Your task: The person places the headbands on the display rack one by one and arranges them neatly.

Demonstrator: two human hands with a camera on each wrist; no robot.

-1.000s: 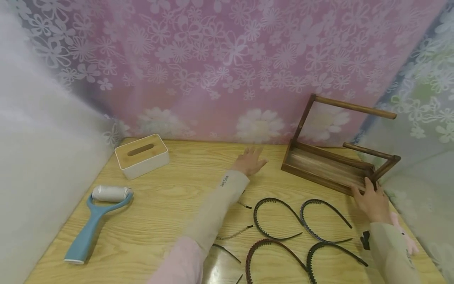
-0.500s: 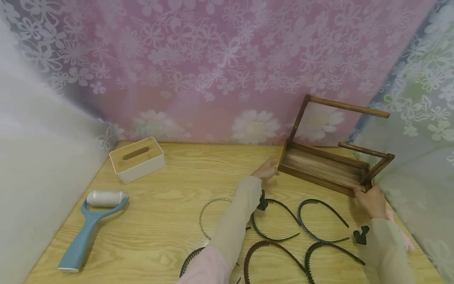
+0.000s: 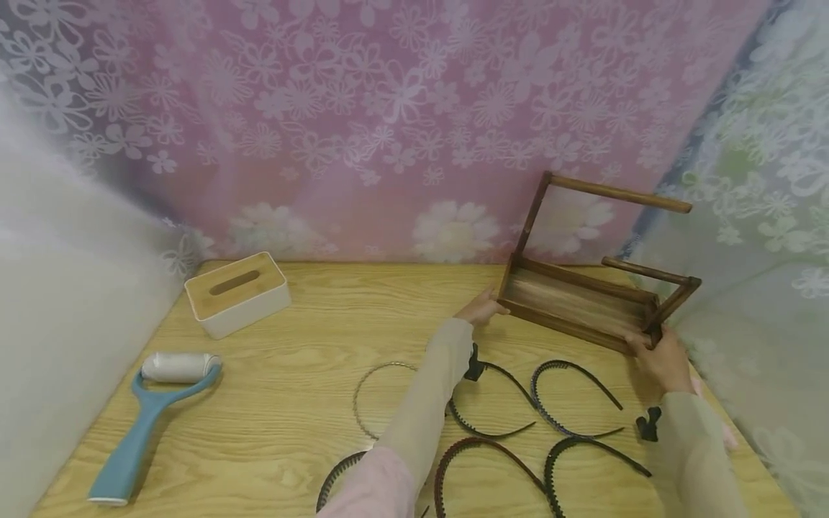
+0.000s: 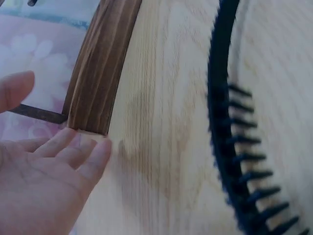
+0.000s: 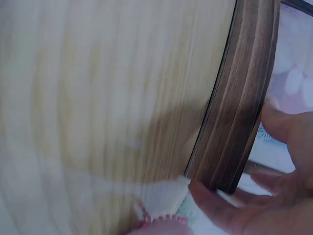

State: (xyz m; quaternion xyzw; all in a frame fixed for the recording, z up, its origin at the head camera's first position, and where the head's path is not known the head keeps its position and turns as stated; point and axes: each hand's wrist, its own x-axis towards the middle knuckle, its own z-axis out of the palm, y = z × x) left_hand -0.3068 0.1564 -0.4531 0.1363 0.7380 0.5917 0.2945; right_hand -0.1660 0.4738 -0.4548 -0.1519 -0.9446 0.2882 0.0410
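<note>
An open-framed brown wooden rack (image 3: 570, 321) with a shallow tray base stands at the back right of the table. My left hand (image 3: 482, 307) is at its left end; in the left wrist view, the extended fingertips touch the end of the rack's board (image 4: 100, 68), with the thumb apart. My right hand (image 3: 662, 360) grips the right front corner. In the right wrist view, its thumb lies at one edge of the board (image 5: 237, 93) and its fingers reach round the end. A black toothed headband (image 4: 222, 63) lies near my left hand.
Several toothed headbands, including a reddish-brown one (image 3: 482, 440), lie at the front. A blue-handled roller (image 3: 139, 439) and a white tissue box (image 3: 249, 313) with a wooden lid are at left. A pink item (image 3: 728, 435) lies beside my right sleeve. A floral curtain (image 3: 388, 129) hangs behind.
My left hand has moved right from the table's middle to the rack's left end. My right hand has stayed at the rack's right corner. The whole view has shifted slightly.
</note>
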